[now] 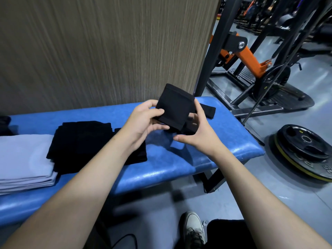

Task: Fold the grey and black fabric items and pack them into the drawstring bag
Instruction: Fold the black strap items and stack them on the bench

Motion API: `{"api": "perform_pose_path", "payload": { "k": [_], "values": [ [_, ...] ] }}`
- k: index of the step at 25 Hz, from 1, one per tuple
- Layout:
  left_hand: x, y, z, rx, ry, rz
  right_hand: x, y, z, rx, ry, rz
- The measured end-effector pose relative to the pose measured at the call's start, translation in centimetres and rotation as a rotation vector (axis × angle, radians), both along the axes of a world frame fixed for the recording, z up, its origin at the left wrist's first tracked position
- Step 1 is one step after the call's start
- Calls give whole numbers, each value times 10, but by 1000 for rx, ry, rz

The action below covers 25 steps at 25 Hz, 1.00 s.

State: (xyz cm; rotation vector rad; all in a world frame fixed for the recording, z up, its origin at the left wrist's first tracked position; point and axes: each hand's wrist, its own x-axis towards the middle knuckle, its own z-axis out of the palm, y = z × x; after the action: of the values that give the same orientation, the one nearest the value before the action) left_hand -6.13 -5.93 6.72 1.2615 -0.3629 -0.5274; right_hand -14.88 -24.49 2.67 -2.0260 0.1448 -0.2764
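Note:
Over the right end of the blue bench (161, 164) I hold a small folded black fabric piece (175, 105) up in the air. My left hand (143, 121) pinches its left edge between thumb and fingers. My right hand (195, 132) curls round its right and lower side. A black strip (208, 110) trails from behind it toward the bench end. A folded black fabric pile (84, 142) lies on the bench middle. A folded grey fabric stack (23, 160) lies at the left. A dark item (4, 123), cut off by the frame, sits at the far left.
A wood-grain wall panel (107, 47) rises right behind the bench. To the right stand a black and orange gym machine (248, 56) and stacked weight plates (305, 148) on the grey floor. My shoe (194, 229) is below the bench edge.

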Motion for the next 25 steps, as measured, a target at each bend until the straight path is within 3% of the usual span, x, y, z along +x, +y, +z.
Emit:
{"api": "perform_pose_path", "payload": {
  "k": [9,13,19,25],
  "values": [
    [4,47,4,11,27,91,8,42,22,106,-188,5],
    [-1,61,2,38,13,121,9,66,26,8,-203,44],
    [-17,79,3,238,-274,161,10,91,33,-59,-244,-15],
    [-25,94,4,380,-358,105,12,107,34,-78,-280,9]
  ]
}}
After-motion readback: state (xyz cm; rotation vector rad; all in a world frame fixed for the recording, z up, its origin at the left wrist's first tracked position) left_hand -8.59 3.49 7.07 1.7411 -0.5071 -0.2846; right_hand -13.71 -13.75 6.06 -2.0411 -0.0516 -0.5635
